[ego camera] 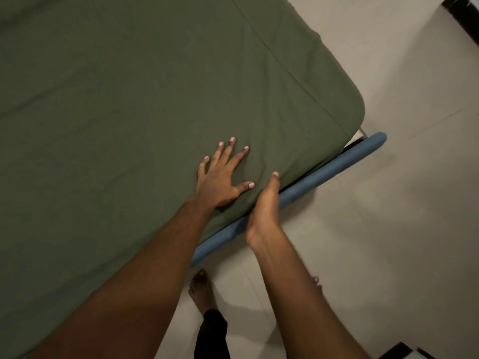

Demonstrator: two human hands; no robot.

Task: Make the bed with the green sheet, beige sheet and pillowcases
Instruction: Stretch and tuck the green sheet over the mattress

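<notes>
Fabric is looking soft and light, so I'd be pinching the olive-green cloth sheet (129,99) at its edge. It's lying stretched flat above the padded blue bed rail (337,164). Left hand (220,177) is pressing flat on it, fingers spread; right hand (264,206) is sitting at the sheet's edge, grip hidden, can't tell.

1 head view; steeply downward; close above the bed (337,164)

Right hand (264,203) fingers hidden beside green sheet (129,99) edge.
</notes>
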